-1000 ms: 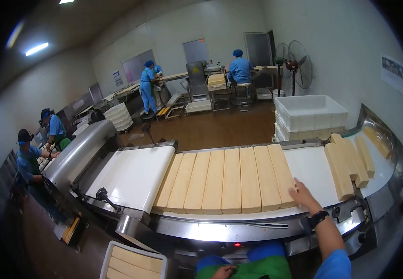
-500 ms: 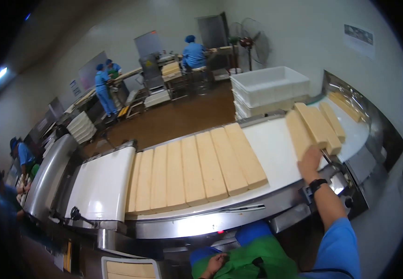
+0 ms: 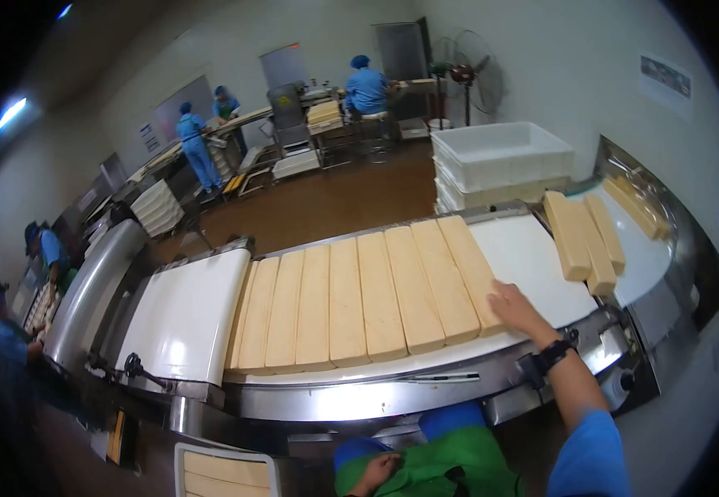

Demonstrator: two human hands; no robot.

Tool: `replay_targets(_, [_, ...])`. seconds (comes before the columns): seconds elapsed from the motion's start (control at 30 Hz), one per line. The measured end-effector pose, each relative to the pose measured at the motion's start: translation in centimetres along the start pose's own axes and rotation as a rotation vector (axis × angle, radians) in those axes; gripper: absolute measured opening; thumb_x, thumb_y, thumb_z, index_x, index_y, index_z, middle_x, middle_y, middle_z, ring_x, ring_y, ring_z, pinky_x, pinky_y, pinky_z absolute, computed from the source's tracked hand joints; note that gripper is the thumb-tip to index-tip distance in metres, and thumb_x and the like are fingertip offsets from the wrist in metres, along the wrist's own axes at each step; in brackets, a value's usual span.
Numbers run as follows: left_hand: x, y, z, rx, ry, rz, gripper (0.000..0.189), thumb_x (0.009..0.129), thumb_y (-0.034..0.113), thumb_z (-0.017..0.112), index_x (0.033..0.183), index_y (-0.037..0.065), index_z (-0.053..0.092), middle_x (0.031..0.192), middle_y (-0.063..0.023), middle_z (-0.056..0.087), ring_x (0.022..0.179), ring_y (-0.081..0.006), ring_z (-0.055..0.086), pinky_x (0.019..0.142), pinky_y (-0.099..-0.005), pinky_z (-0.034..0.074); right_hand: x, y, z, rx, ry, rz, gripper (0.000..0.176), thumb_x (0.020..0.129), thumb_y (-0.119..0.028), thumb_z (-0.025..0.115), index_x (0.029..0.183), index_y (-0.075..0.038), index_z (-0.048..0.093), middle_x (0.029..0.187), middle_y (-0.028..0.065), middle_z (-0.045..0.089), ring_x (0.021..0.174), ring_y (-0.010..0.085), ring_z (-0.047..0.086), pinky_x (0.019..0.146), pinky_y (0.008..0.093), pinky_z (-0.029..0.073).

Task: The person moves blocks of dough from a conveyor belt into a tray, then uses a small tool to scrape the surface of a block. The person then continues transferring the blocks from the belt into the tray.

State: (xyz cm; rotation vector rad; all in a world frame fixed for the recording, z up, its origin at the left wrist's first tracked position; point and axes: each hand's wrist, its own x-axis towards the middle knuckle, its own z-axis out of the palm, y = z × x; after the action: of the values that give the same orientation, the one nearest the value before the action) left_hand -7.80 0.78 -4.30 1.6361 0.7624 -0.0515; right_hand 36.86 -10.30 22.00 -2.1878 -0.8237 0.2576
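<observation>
A row of several long pale-yellow blocks [image 3: 343, 302] lies side by side on the white belt. My right hand [image 3: 515, 308], with a dark band on its wrist, touches the near right end of the row's last block [image 3: 469, 269]; its fingers are together against that block's side. Three more blocks [image 3: 576, 240] lie close together to the right, near the curve of the belt. My left hand [image 3: 382, 470] rests on the green apron at my lap, fingers curled, and what it may hold is hidden.
White crates [image 3: 500, 157] stand stacked behind the belt. More blocks [image 3: 637, 207] lie at the far right. A crate of blocks [image 3: 227, 476] is below left. A metal roller housing [image 3: 98, 290] rises at the left. Several co-workers work farther off, and a fan [image 3: 463, 73] stands behind.
My right hand has moved left with a block, which now lies against the row's right end. The view has shifted slightly. My left hand stays at my lap.
</observation>
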Motion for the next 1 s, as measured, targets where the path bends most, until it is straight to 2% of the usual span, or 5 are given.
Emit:
replay_targets(0.17, [0.4, -0.8, 0.2, -0.103, 0.014, -0.009, 0.029, 0.092, 0.022, 0.048, 0.112, 0.003, 0.059, 0.102, -0.0063, 0.063, 0.092, -0.0126, 0.058, 0.081, -0.0259, 0.046, 3.4, 5.7, -5.8, -0.695, 0.563, 0.362, 0.058, 0.083, -0.031, 0.059, 0.127, 0.003, 0.042, 0.134, 0.0213, 0.039, 0.126, 0.0333, 0.034, 0.106, 0.0420, 0.026])
replay_targets(0.67, [1.5, -2.6, 0.7, -0.143, -0.020, 0.168, 0.027, 0.093, 0.021, 0.042, 0.104, 0.006, 0.061, 0.102, -0.0087, 0.064, 0.082, -0.0189, 0.061, 0.072, -0.0323, 0.050, 8.0, 5.1, -8.9, -0.490, 0.519, 0.666, 0.064, 0.074, -0.027, 0.063, 0.119, 0.012, 0.038, 0.126, 0.0242, 0.039, 0.120, 0.0365, 0.036, 0.101, 0.0434, 0.031])
replay_targets(0.8, [1.0, -0.5, 0.1, -0.023, 0.002, 0.165, 0.027, 0.092, 0.023, 0.047, 0.104, 0.004, 0.062, 0.095, -0.0070, 0.065, 0.084, -0.0153, 0.060, 0.073, -0.0293, 0.049, 5.8, 5.6, -8.2, -0.575, 0.133, 0.485, 0.069, 0.066, -0.026, 0.067, 0.116, 0.012, 0.039, 0.123, 0.0248, 0.042, 0.113, 0.0359, 0.043, 0.097, 0.0399, 0.036])
replay_targets(0.9, [0.9, -1.0, 0.3, -0.099, -0.062, -0.026, 0.029, 0.092, 0.025, 0.049, 0.110, 0.006, 0.060, 0.094, -0.0055, 0.066, 0.087, -0.0103, 0.059, 0.078, -0.0254, 0.048, 3.8, 9.1, -2.2, -1.138, 0.532, 0.136, 0.067, 0.058, -0.021, 0.075, 0.112, 0.004, 0.044, 0.114, 0.0173, 0.046, 0.112, 0.0319, 0.041, 0.096, 0.0390, 0.032])
replay_targets(1.0, [0.9, -1.8, 0.2, -0.013, -0.022, -0.002, 0.028, 0.093, 0.022, 0.048, 0.110, 0.003, 0.060, 0.093, -0.0037, 0.065, 0.083, -0.0097, 0.059, 0.074, -0.0237, 0.048, -1.2, 0.4, -3.0, -0.676, 0.529, 0.107, 0.078, 0.061, -0.023, 0.072, 0.126, 0.000, 0.037, 0.112, 0.0176, 0.045, 0.105, 0.0343, 0.043, 0.093, 0.0424, 0.035])
